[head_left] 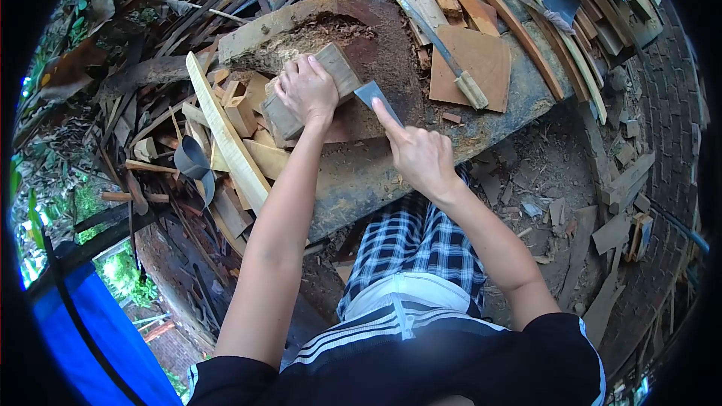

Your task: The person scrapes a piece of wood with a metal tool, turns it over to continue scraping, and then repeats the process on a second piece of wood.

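Observation:
My left hand (307, 92) presses down on a weathered wooden block (336, 69), fingers bent over its upper face. The block lies tilted at the edge of a large worn stump-like slab (395, 68). Just right of the block, my right hand (423, 156) is closed round a flat grey blade (367, 93), its index finger stretched along the top. The blade's tip is close to the block's right end; any handle is hidden in my fist. Further right, a long narrow-bladed knife (440, 46) with a wooden handle lies across a brown square board (489, 83).
A pale wooden strip (226, 131) slants beside my left forearm, among offcuts (241, 116). A curled grey sheet (193, 159) sits left of it. Long curved slats (519, 22) are stacked at upper right. Scraps cover the ground (538, 180) below the work surface (350, 188).

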A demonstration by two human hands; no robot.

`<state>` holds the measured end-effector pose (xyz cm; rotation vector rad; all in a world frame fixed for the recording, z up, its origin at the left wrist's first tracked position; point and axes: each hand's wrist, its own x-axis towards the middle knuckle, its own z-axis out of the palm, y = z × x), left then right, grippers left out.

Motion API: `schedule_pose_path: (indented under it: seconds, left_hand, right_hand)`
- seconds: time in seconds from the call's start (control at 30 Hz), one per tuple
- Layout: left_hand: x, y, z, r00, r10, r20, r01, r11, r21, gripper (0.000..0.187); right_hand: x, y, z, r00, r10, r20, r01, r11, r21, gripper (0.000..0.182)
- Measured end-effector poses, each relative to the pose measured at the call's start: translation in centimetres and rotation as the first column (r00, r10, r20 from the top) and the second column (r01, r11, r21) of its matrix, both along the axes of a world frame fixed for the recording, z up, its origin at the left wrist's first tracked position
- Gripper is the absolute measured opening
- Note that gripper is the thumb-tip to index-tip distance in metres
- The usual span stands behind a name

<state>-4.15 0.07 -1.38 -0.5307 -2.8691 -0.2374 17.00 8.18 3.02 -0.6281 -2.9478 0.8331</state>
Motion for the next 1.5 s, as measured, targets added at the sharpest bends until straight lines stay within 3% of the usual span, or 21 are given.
schedule_pose_path:
  seconds: [0.13, 0.23, 0.43, 0.57, 0.77, 0.97, 1.1, 1.17, 1.27, 1.43, 1.5]
  left_hand:
    - [0.0, 0.1, 0.0, 1.0, -0.002, 0.004, 0.001, 1.0, 0.027, 0.037]
    - [0.1, 0.0, 0.2, 1.0, 0.009, 0.004, -0.009, 1.0, 0.019, 0.037]
    - [0.2, 0.1, 0.2, 1.0, 0.005, 0.013, -0.006, 1.0, 0.026, 0.035]
    - [0.1, 0.1, -0.3, 0.997, -0.012, -0.072, 0.016, 0.998, 0.057, 0.029]
    - [0.2, 0.0, 0.0, 1.0, -0.003, -0.023, 0.003, 0.999, 0.037, 0.034]
    - [0.2, 0.1, -0.1, 0.998, -0.012, -0.062, 0.016, 0.997, 0.069, 0.03]
    - [0.3, -0.2, -0.1, 1.0, -0.005, -0.005, 0.005, 1.0, 0.021, 0.034]
    - [0.0, -0.1, -0.6, 0.992, -0.036, -0.124, 0.044, 0.997, 0.057, 0.029]
    - [0.2, 0.1, -0.2, 0.996, -0.021, -0.092, 0.026, 0.998, 0.061, 0.028]
    - [0.6, 0.0, 0.0, 0.997, -0.011, -0.073, 0.018, 0.996, 0.086, 0.028]
    - [0.2, 0.1, 0.2, 0.997, -0.013, -0.074, 0.02, 0.996, 0.083, 0.028]
  right_hand:
    - [1.4, -0.4, 0.5, 1.0, -0.023, 0.016, 0.025, 0.99, -0.139, 0.061]
    - [0.1, -0.1, 0.4, 0.993, -0.056, -0.102, 0.043, 0.991, -0.129, 0.064]
    - [-1.1, 0.2, 1.1, 0.999, 0.018, 0.037, -0.015, 0.996, -0.085, 0.058]
    - [-1.5, 0.2, 1.5, 0.998, 0.019, 0.059, -0.014, 0.997, -0.081, 0.058]
    - [-0.7, -0.5, 1.2, 1.0, 0.007, 0.031, -0.003, 0.99, -0.141, 0.064]
    - [-1.1, -0.6, 0.8, 0.999, -0.015, 0.028, 0.018, 0.995, -0.102, 0.058]
    - [-4.0, -0.6, -0.7, 0.997, -0.034, -0.07, 0.03, 0.998, -0.063, 0.059]
    - [-4.9, -0.6, -0.8, 0.99, -0.053, -0.133, 0.047, 0.998, -0.045, 0.06]
    - [-2.5, -0.9, 1.3, 1.0, 0.012, 0.026, -0.011, 1.0, -0.024, 0.069]
    - [-4.5, -0.1, 0.0, 0.999, -0.001, -0.054, 0.002, 1.0, 0.021, 0.069]
    - [-5.3, 0.1, -0.3, 0.996, -0.016, -0.083, 0.017, 1.0, 0.007, 0.06]
